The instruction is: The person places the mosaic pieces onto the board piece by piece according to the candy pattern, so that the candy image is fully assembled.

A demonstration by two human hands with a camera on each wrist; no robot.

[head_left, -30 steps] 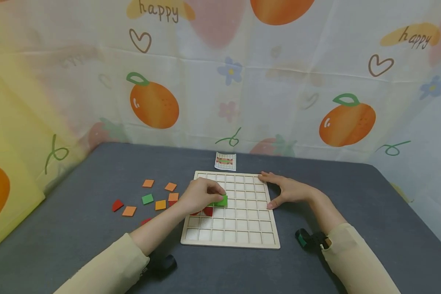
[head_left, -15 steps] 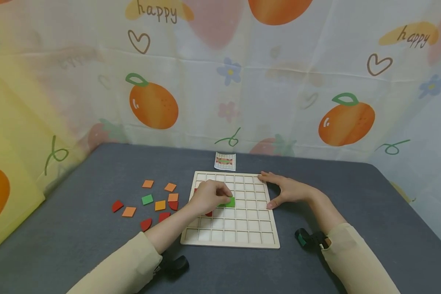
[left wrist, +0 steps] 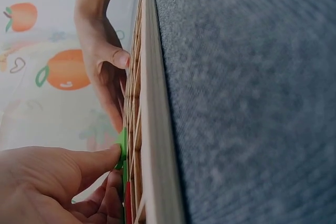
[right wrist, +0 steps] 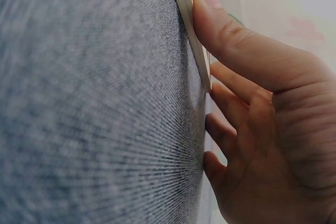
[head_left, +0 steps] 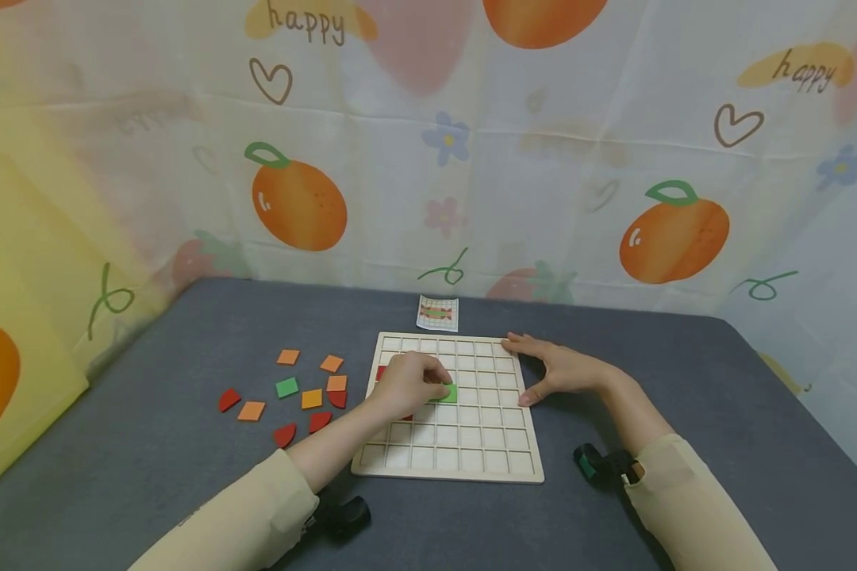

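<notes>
A pale wooden grid board (head_left: pixel 471 438) lies on the table. Over its left-middle cells, my left hand (head_left: pixel 410 384) pinches a green square tile (left wrist: pixel 122 148) between thumb and fingers. In the left wrist view that tile stands slightly tilted at the board's surface, with more green below it. Red pieces (head_left: pixel 382 373) show on the board around the hand, which hides part of that area. My right hand (head_left: pixel 571 370) rests with spread fingers at the board's right side. Its thumb (right wrist: pixel 210 19) touches the rim, and its other fingers reach the far right corner.
Left of the board lie several loose tiles: orange squares (head_left: pixel 251 411), a green square (head_left: pixel 286 387), a yellow-orange square (head_left: pixel 312 398) and red quarter-round pieces (head_left: pixel 284 435). Behind the board is a small printed pattern card (head_left: pixel 438 313). A fruit-print curtain (head_left: pixel 528 174) hangs at the table's back.
My left hand has shifted a little to the right across the board with the green tile, then stayed nearly still. The right hand has not moved.
</notes>
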